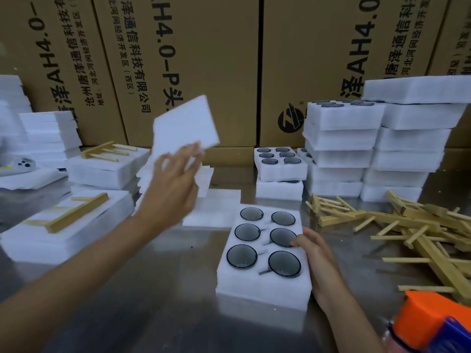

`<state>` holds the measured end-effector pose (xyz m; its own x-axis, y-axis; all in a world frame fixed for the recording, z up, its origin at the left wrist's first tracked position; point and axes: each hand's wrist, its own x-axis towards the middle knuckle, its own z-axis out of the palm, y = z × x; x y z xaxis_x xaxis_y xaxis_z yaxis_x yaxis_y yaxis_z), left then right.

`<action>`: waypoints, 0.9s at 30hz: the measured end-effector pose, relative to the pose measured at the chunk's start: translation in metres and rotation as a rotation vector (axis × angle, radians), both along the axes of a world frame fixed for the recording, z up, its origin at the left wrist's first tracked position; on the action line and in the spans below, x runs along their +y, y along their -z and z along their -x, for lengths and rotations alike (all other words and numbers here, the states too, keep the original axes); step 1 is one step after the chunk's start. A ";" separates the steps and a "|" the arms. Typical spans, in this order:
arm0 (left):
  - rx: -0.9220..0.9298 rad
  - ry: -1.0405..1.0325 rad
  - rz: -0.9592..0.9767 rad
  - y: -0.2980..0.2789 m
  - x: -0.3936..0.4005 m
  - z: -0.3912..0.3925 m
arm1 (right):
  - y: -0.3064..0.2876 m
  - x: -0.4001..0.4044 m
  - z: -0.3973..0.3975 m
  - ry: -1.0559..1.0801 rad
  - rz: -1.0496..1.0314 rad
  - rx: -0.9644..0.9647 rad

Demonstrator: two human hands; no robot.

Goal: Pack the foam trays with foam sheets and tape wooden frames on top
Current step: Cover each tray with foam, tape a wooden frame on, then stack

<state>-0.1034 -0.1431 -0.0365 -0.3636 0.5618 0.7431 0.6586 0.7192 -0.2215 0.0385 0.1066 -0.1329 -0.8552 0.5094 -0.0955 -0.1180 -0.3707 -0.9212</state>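
Observation:
A white foam tray (265,286) with several dark round cups in its pockets lies on the metal table in front of me. My right hand (316,253) rests on the tray's right edge, fingers curled over it. My left hand (173,184) is raised to the left of the tray and holds a white foam sheet (186,123) tilted in the air, blurred. A loose pile of wooden frames (407,225) lies to the right.
Stacks of filled foam trays (369,149) stand at the back right. At the left are packed trays with wooden frames on top (68,215). An orange and blue tape dispenser (433,324) is at the bottom right. Cardboard boxes (204,59) wall off the back.

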 end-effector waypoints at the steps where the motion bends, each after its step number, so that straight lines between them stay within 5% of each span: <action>1: -0.020 0.071 0.056 0.007 0.011 -0.018 | -0.001 -0.001 -0.001 -0.001 0.002 0.004; 11: -0.141 0.455 0.407 0.063 0.050 -0.133 | -0.004 -0.006 -0.013 -0.025 0.038 0.082; 13: -0.241 0.518 0.241 0.065 0.046 -0.130 | -0.004 -0.006 -0.014 -0.029 0.039 0.083; 16: -0.560 0.392 -0.304 0.068 0.042 -0.108 | -0.005 -0.005 -0.013 -0.014 0.026 0.063; 18: -0.970 0.205 -0.623 0.069 0.047 -0.083 | -0.006 -0.005 -0.013 0.000 0.032 0.047; 21: -1.664 0.292 -0.977 0.083 0.052 -0.057 | -0.008 -0.005 -0.013 0.008 0.161 0.032; 27: -1.765 0.355 -1.063 0.090 0.069 -0.070 | -0.006 0.000 -0.012 -0.136 0.230 0.114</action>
